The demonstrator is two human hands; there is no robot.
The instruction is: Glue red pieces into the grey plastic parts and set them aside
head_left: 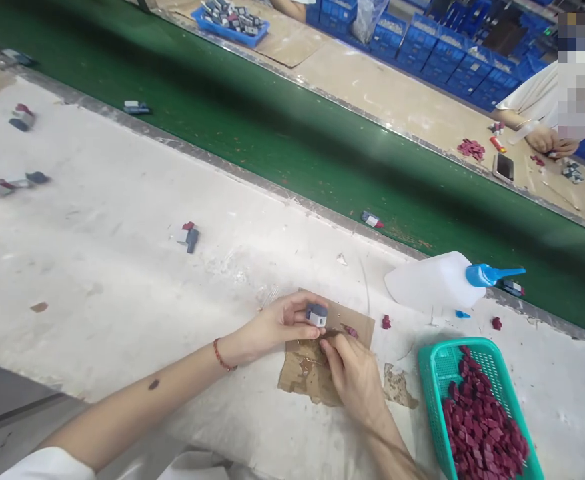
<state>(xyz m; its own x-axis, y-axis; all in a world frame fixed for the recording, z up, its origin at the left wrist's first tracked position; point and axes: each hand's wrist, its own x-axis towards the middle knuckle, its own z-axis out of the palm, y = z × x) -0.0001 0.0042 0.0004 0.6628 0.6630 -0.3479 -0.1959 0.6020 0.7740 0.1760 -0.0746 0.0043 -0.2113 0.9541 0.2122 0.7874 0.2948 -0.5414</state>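
Observation:
My left hand (292,321) pinches a small dark-blue and light-grey block-shaped part (316,315) between thumb and fingers, raised over a piece of brown cardboard (297,373). Just below and to the right of that part, my right hand (353,367) has its thumb and index finger pressed together over the cardboard. What those fingers hold, if anything, is hidden. Wet, shiny patches mark the cardboard, and a small dark-red piece (351,331) lies on it beyond my right hand.
A green basket (426,373) of dark-red pieces stands at right. Behind it a white squeeze bottle (429,280) with a blue nozzle lies tilted. A green conveyor (272,143) carries several assembled parts. Across it, a co-worker's hands (552,141) handle small pieces. Another assembled part (188,237) lies left.

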